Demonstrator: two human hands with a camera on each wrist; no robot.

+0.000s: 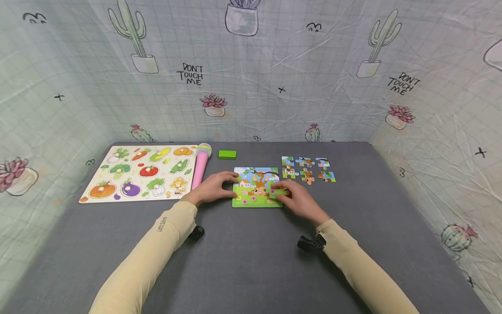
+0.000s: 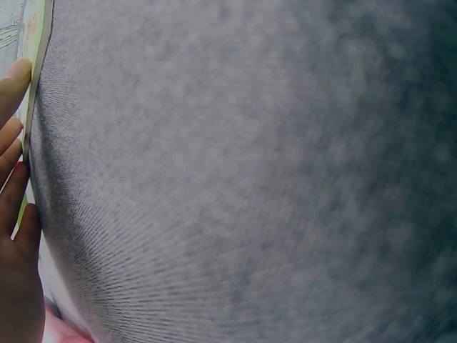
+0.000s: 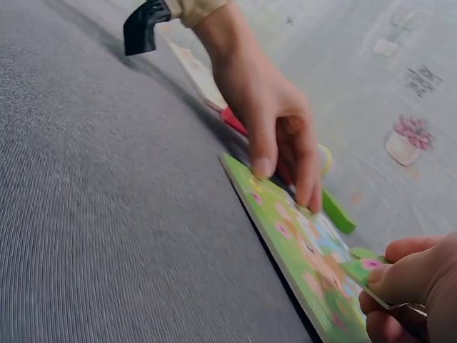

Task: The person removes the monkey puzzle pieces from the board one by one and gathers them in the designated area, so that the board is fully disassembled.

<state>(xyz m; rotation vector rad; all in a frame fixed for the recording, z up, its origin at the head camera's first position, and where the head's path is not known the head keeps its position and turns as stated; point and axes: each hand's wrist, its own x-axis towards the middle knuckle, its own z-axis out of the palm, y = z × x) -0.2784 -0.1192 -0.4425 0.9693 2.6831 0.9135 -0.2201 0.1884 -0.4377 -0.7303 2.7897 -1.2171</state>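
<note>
A monkey jigsaw puzzle board [image 1: 255,201] lies flat on the dark table, with a green lower part and a blue sky above. My left hand [image 1: 213,188] rests at its left edge, thumb and fingertips touching the border, as the right wrist view also shows. Between thumb and fingers, my right hand [image 1: 300,199] pinches a green puzzle piece [image 3: 370,264] with a pink flower. This piece is tilted over the right side of the board, close above the picture. In the left wrist view the fingers [image 2: 14,189] show along the board's edge.
Several loose puzzle pieces [image 1: 307,176] lie behind my right hand. A green block [image 1: 227,155] sits behind the board. Left of the board are a pink toy microphone [image 1: 201,165] and a vegetable peg board [image 1: 133,174]. A printed cloth [image 1: 266,113] hangs behind the table.
</note>
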